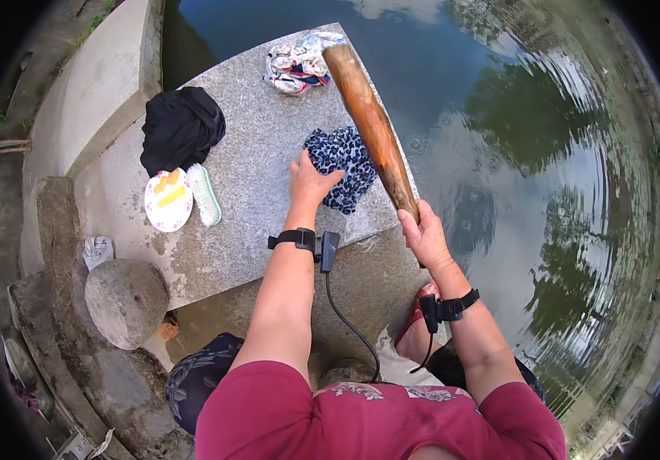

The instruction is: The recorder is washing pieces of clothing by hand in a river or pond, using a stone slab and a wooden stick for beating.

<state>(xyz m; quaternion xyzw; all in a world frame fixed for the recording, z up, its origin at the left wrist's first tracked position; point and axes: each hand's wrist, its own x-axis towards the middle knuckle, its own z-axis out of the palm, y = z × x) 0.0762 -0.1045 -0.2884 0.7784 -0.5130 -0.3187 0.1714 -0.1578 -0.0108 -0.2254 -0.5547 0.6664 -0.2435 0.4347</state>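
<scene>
My right hand (426, 233) grips the narrow end of a wooden washing bat (371, 123), whose thick end points away from me along the slab's right edge. Under and beside the bat, a leopard-print cloth (338, 167) lies bunched on the stone slab (249, 155). At the cloth's left edge is my left hand (313, 179), fingers apart, holding nothing. Farther off, a crumpled white cloth with red and blue parts (295, 69) lies near the slab's far corner. To the left are a black garment (183, 129), a scrubbing brush (206, 195) and a patterned plate (170, 218) with yellow-orange pieces on it.
Rippling water (479, 172) lies right of and beyond the slab. A large rounded stone (125, 302) stands at the near left, with a white cloth (98, 251) behind it. A concrete wall (99, 75) rises at the far left. Shallow water covers the step by my feet.
</scene>
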